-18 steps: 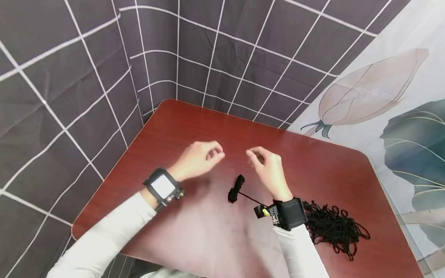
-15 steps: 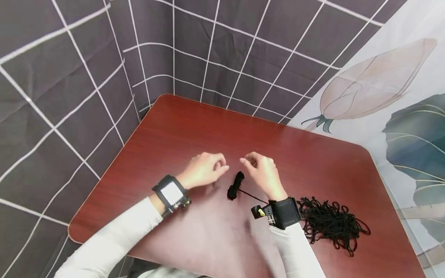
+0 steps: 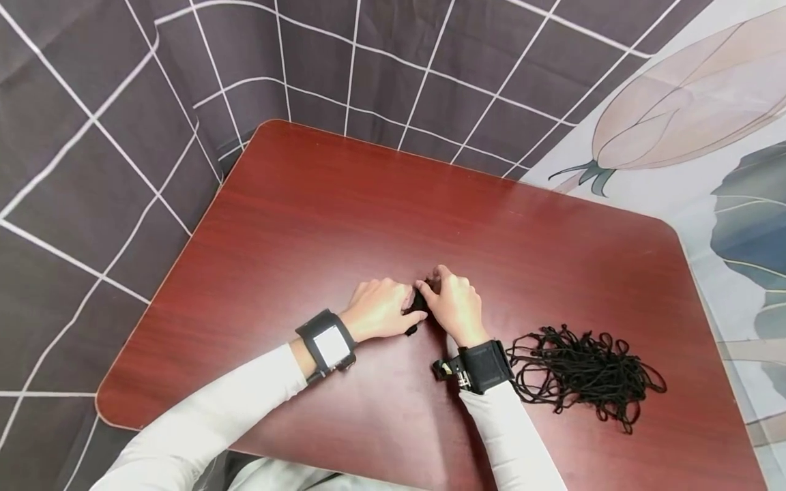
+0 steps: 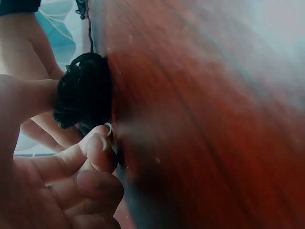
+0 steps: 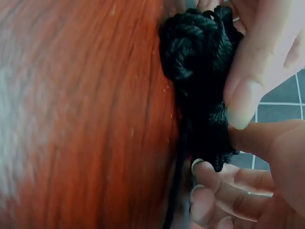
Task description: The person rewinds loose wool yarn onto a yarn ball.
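At the left, the left hand reaches in low over the surface, its thumb and fingers closed on the near, narrower end of the black cord bundle. That bundle sits between the two hands, at or just above the surface; whether it bears on the wood is hard to tell. Next comes the right hand, its thumb pressed on the bundle's thicker far end and its fingers mostly hidden behind, so it seems to pinch that end. Farther right lies the tangled cord pile, with a strand leading toward it from the bundle. The step in hand looks like taking a two-handed hold on the bundle, nothing visibly undone. The next move probably calls for one hand to steady the wraps while the other works them, keeping the strand slack so that the pile does not snag.
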`<state>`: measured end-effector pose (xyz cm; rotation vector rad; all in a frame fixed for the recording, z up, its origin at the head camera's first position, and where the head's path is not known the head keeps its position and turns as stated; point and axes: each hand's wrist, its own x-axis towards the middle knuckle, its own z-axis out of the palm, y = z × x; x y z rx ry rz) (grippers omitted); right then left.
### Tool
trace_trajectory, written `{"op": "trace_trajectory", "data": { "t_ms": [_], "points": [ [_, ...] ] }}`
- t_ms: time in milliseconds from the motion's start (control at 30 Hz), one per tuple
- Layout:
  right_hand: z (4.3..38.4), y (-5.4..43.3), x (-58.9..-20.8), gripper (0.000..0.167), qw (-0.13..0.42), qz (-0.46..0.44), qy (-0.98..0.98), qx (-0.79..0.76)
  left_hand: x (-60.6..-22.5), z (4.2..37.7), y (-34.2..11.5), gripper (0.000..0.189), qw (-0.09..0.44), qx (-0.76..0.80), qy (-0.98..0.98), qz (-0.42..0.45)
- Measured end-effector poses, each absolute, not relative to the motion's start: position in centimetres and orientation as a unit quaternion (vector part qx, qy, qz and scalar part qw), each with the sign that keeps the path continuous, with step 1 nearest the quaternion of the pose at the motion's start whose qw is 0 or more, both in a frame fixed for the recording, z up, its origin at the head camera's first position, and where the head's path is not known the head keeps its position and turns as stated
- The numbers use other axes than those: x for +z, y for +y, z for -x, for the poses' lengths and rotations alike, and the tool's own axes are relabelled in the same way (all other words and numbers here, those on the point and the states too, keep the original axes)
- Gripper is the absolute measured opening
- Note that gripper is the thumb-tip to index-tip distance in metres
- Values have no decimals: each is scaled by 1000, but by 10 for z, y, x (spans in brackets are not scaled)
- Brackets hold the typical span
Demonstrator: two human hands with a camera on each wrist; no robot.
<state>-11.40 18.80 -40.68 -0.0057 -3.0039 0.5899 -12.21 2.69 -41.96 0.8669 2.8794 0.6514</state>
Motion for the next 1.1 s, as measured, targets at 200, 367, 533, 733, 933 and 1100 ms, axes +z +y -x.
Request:
{"op": "trace_trajectory", "data": {
  "t_ms": [200, 367, 533, 733, 933, 1100],
  "points": [
    [115, 184, -396, 18, 48, 8, -974, 221, -411, 124, 26, 31, 20, 185, 942, -278],
    [117, 177, -386, 11, 96, -3, -952, 291, -400, 124, 14, 22, 11, 219, 940, -262],
    [115, 162, -362, 12, 170, -42, -911, 374, -379, 125, -3, 21, -35, 355, 898, -259],
    [103, 150, -343, 24, 183, -84, -852, 483, -357, 124, -27, 16, -53, 550, 795, -251],
    [88, 142, -350, 24, 107, -126, -846, 507, -350, 127, -44, 18, 16, 654, 730, -197],
    [83, 140, -343, 15, 106, -155, -859, 477, -345, 130, -49, 21, -3, 647, 735, -204]
  ]
}}
